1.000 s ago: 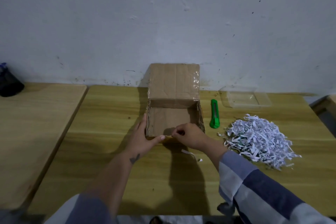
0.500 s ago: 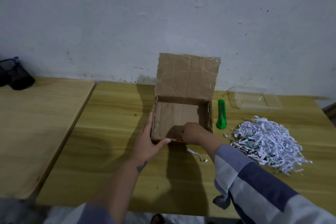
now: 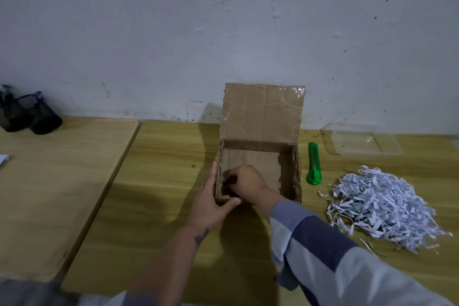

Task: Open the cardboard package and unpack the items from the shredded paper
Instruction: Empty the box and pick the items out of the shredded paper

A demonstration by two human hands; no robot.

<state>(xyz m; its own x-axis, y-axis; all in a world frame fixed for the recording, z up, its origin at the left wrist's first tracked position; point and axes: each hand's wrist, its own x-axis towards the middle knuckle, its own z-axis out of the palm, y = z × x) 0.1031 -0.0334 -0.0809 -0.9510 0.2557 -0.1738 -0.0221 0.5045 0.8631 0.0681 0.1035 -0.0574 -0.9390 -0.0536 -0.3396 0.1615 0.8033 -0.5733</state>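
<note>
The cardboard box (image 3: 263, 112) stands open on the wooden table, its lid flap upright against the wall. The part of its brown floor that I can see is bare. My left hand (image 3: 211, 206) grips the box's front-left corner, thumb along the front wall. My right hand (image 3: 248, 182) is inside the box with its fingers curled into the shadowed front-left corner; anything between them is hidden. A pile of white shredded paper (image 3: 380, 204) lies on the table to the right of the box.
A green utility knife (image 3: 313, 164) lies just right of the box. A clear plastic container (image 3: 362, 143) sits behind the paper pile near the wall. A second table (image 3: 49, 181) adjoins on the left, with dark mesh holders (image 3: 27, 114) at its back.
My right hand has moved from the box's front rim down inside, toward the front-left corner. My left hand has stayed on the corner. My view has shifted closer.
</note>
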